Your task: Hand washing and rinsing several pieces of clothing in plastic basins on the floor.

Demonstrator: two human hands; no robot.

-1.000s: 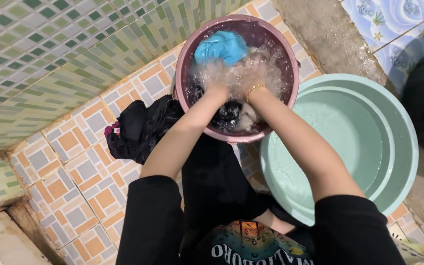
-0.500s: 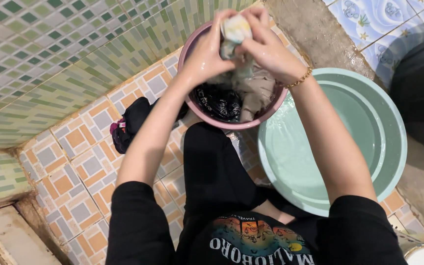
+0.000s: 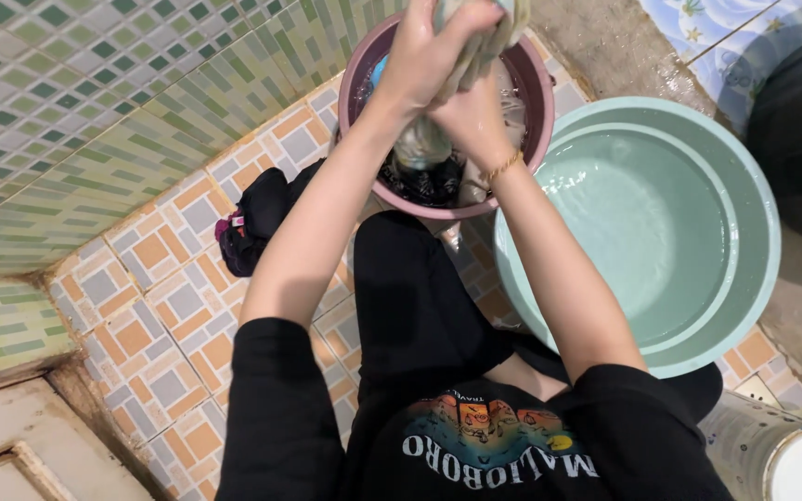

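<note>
A wet, pale cloth, greyish-beige and twisted into a thick rope, hangs upright over the pink basin, its lower end reaching down toward the dark laundry lying in the basin. The left hand is closed tight around the upper part of the cloth, knuckles up, wrist bent, right at the top edge of the view. The right hand sits just below it, fist wrapped round the same cloth, so the two fists are stacked one over the other and touching. A thin gold bracelet circles the right wrist. Both forearms are bare and stretched forward from black sleeves, the left one running up from the lower left, the right one slanting in from the lower right, meeting over the basin.

A patch of blue fabric shows at the basin's left inner wall, mostly hidden behind the left wrist. Just beside the pink basin, to the right, stands a large mint-green basin holding clear water. On the patterned orange and grey floor tiles to the left lies a heap of black clothing with a bit of magenta at its edge. A white bucket sits at the lower right corner.
</note>
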